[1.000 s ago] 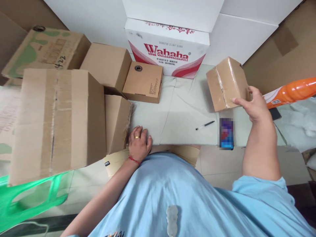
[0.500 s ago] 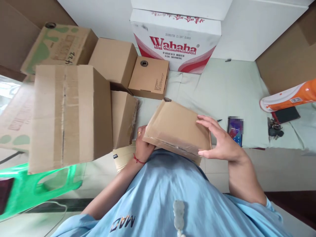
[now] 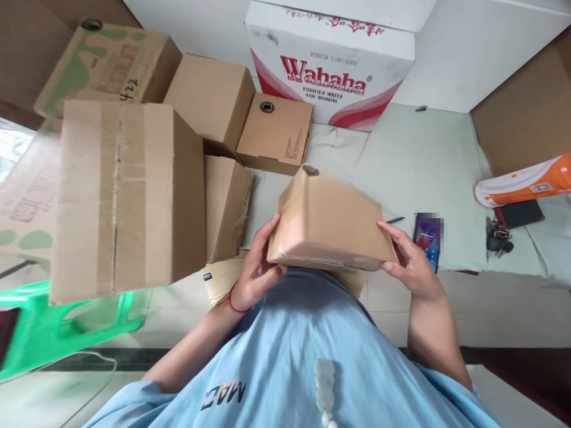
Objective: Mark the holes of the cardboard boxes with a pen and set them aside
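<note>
A brown cardboard box (image 3: 343, 220) is between my two hands at the table's near edge, close to my body. My left hand (image 3: 259, 267) grips its left side, the thumb near the lower left corner. On the right side, my right hand (image 3: 413, 261) holds the box with fingers and thumb at its edge. Clear tape shines along the box's near edge and left side, and a dark patch shows at its top left corner. The underside is hidden.
Several cardboard boxes stand at left, the nearest a large taped one (image 3: 147, 196). Behind are a small flat box (image 3: 276, 131) and a Wahaha carton (image 3: 330, 71). A phone (image 3: 427, 241), pen (image 3: 395, 220), keys (image 3: 498, 238) and orange-white container (image 3: 526, 181) lie at right.
The box has turned and tilted, showing more of its left side. My left hand has moved from beneath its near left corner onto that side; my right hand has shifted slightly with the box.
</note>
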A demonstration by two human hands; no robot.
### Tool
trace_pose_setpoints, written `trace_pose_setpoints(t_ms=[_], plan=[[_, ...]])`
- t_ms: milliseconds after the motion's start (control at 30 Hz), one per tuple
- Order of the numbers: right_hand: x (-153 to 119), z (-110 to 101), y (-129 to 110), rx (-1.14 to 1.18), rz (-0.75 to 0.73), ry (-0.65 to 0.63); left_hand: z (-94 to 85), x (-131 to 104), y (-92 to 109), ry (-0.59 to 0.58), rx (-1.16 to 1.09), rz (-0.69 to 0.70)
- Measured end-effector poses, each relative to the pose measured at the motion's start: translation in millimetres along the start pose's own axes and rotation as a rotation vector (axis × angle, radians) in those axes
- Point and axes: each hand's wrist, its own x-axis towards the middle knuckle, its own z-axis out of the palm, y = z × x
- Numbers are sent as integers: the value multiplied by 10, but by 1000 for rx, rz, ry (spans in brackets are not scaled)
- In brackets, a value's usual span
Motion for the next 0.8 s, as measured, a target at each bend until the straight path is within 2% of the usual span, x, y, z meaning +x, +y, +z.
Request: trace_pose_setpoints(t_ms=[167, 267, 433, 600, 667, 800], plan=[[-148, -52, 256, 182, 26, 66, 93, 108, 441, -240, 127, 314], [-174, 16, 335, 279, 69, 143, 198, 181, 535, -220, 167, 369], [-109, 143, 383, 445, 86, 298, 282, 206, 454, -92, 147, 327], [31, 203, 345, 486, 24, 512, 279, 169, 369, -123, -33, 251], [75, 195, 324, 482, -4, 547, 273, 155, 357, -140, -15, 205], [103, 143, 321, 446, -26, 531, 246, 164, 302, -132, 41, 128]])
